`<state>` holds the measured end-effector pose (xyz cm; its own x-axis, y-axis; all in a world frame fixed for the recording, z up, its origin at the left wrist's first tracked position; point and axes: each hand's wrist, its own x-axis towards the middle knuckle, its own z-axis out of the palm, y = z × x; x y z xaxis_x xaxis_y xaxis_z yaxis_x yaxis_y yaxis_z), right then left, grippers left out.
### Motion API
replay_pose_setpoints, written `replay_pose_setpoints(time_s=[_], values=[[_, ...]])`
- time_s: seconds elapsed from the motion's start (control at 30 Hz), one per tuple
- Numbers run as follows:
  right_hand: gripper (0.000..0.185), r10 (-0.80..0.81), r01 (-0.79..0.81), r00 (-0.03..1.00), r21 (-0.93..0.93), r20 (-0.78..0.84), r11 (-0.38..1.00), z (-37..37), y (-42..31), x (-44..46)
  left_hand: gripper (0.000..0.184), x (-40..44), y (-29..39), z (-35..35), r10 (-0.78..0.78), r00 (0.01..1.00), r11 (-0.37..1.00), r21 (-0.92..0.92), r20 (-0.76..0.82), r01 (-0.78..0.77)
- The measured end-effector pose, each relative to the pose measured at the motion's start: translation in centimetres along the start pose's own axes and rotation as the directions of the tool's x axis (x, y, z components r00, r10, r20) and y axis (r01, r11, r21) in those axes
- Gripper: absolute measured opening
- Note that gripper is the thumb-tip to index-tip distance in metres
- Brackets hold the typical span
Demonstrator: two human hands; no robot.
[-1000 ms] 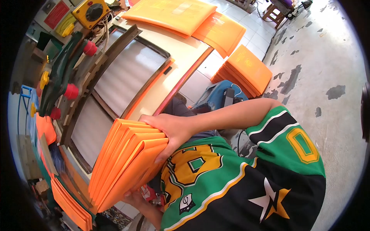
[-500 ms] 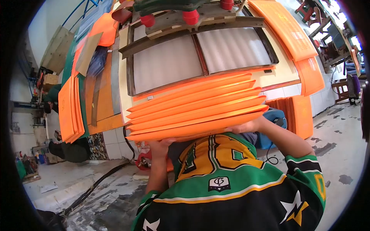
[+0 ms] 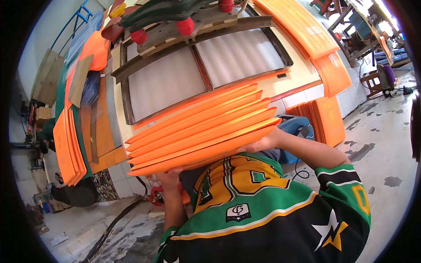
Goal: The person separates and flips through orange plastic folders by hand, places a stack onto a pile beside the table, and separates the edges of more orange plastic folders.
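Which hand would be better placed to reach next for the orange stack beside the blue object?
Probably the right hand: it is nearer the orange stack and the blue object. The left hand is farther off, toward the other end of the orange folders. Both hands hold these, though.

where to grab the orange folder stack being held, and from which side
The orange stack is likely best taken by its near long edge, from the near side, left hand and right hand toward opposite ends: it's wide and its layers splay.
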<state>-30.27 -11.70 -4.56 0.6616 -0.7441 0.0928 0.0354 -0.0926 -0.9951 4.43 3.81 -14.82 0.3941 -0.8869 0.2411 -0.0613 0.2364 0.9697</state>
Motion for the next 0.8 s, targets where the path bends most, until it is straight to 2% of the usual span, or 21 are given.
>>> replay_pose_setpoints(time_s=[0.07, 0.13, 0.17, 0.3, 0.37, 0.47, 0.53, 0.8], values=[[0.076, 0.004, -0.003, 1.000, -0.047, 0.012, 0.999, 0.0, -0.3, 0.1, 0.097, 0.1, 0.4, 0.4, 0.018, 1.000, 0.999, 0.043, -0.002, -0.018], [0.083, 0.000, 0.000, 1.000, -0.033, 0.004, 0.999, 0.0, -0.2, 0.0, 0.096, 0.5, 4.1, 3.4, -0.086, 0.995, 0.994, -0.078, -0.046, 0.082], [0.085, -0.002, 0.002, 1.000, -0.019, -0.002, 1.000, 0.0, -0.2, 0.1, 0.096, 0.5, 4.2, 3.5, -0.085, 0.995, 0.994, -0.075, -0.043, 0.082], [0.094, -0.009, 0.009, 1.000, -0.039, -0.007, 0.999, -0.1, -0.7, 0.2, 0.095, 1.1, 4.4, 4.1, 0.038, 0.997, 0.999, -0.018, -0.067, -0.039], [0.093, -0.031, 0.031, 1.000, -0.034, -0.002, 0.999, -0.1, -0.7, 0.3, 0.094, 1.3, 4.7, 4.4, 0.068, 0.995, 0.998, -0.011, -0.073, -0.069], [0.092, -0.028, 0.027, 1.000, 0.004, 0.006, 1.000, -0.1, -0.9, 0.3, 0.092, 1.3, 5.2, 4.8, 0.005, 0.999, 0.997, -0.075, -0.052, -0.009], [0.092, -0.039, 0.039, 0.999, -0.006, 0.009, 0.999, -0.1, -0.9, 0.3, 0.089, 1.5, 5.3, 5.4, 0.049, 0.990, 0.998, -0.029, -0.134, -0.053], [0.092, -0.079, 0.080, 0.997, -0.010, 0.010, 0.997, -0.1, -0.6, 0.5, 0.082, 1.6, 6.1, 5.8, 0.049, 0.987, 0.997, -0.047, -0.153, -0.057]])
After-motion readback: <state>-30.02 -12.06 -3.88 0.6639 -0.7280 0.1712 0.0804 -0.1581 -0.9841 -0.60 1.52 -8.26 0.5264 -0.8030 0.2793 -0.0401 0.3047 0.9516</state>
